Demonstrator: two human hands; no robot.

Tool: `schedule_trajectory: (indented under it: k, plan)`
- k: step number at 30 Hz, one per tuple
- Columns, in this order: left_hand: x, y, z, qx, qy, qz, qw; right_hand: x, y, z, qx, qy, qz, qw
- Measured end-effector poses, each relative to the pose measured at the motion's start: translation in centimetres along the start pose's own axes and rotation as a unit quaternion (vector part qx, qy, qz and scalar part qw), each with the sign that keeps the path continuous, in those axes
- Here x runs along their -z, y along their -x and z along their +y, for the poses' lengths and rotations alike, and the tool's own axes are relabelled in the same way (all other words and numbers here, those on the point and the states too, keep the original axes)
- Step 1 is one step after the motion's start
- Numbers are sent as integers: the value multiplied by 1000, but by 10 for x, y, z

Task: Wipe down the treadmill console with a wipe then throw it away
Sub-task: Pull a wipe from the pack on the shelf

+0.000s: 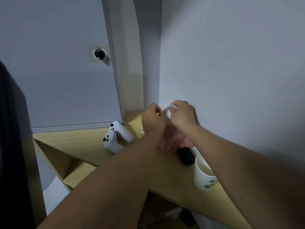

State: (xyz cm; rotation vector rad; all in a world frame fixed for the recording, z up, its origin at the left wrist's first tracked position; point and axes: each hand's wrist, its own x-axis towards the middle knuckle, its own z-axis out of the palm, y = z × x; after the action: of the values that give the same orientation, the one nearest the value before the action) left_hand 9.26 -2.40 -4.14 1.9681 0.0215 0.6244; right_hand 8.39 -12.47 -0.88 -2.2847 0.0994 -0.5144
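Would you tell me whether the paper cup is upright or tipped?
Upright: the paper cup stands on the shelf, mouth up.

Head camera, looking down, near shelf (pixel 92 142).

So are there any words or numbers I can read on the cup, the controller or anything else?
No text can be read anywhere in this picture.
Cup: only a green print, no letters to make out.
Controller: black buttons, any marks too small to read.
Pink pack: mostly hidden, nothing legible.
Wipe: plain white.
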Motion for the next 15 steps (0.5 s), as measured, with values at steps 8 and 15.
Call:
schedule_trajectory:
  k: [8,15]
  plan:
    - [7,-11,4,-2,-37,-30,999,4,-1,-2,9,-10,-2,1000]
    - [13,-10,12,33,-10,44,998,0,2,-2,-1,-18,12,1000]
